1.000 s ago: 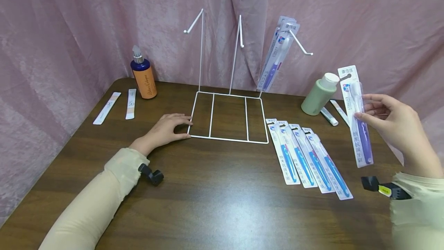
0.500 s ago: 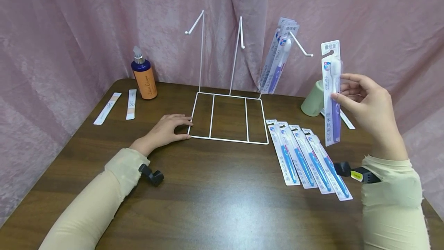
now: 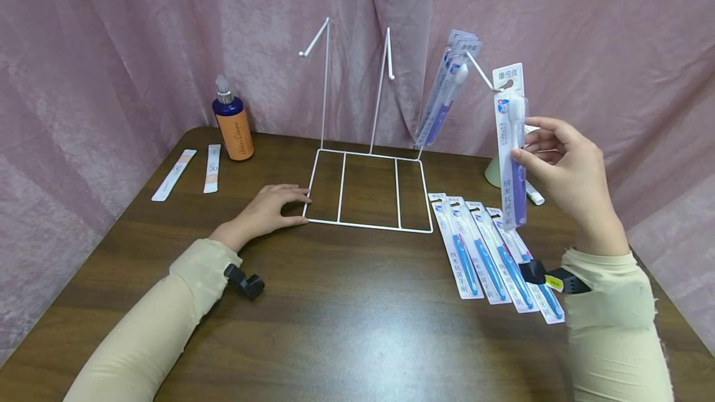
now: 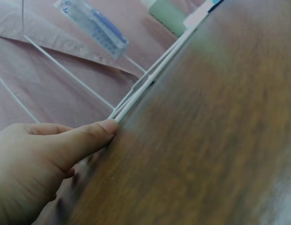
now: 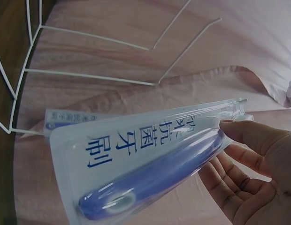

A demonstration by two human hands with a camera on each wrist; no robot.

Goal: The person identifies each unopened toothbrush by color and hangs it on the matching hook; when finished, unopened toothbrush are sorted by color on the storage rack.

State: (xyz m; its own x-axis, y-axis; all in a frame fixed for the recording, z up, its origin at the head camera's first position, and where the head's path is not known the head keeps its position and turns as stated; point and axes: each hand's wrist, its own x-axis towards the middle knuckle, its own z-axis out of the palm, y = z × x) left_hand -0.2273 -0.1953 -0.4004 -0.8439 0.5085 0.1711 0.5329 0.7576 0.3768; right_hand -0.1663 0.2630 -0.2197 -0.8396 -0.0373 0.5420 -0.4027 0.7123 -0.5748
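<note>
A packed purple toothbrush [image 3: 506, 141], white-backed, is held nearly upright in the right hand [image 3: 570, 163], above the tabletop's [image 3: 346, 309] right side. The left hand [image 3: 268, 209] touches the near left corner of a white wire rack [image 3: 368, 226] towards the back edge; toothbrush packs [image 3: 438, 104] hang from its right hook [image 3: 482, 71].

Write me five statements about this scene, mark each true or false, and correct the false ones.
1. The right-hand grip holds a packaged purple toothbrush. True.
2. Packaged toothbrushes hang from the right hook of the white rack. True.
3. The other grip is at the rack's right side. False: the left-hand grip touches its left side.
4. Six blue toothbrushes lie on the table. False: there are four blue toothbrushes on the table.
5. The orange bottle stands left of the rack. True.
</note>
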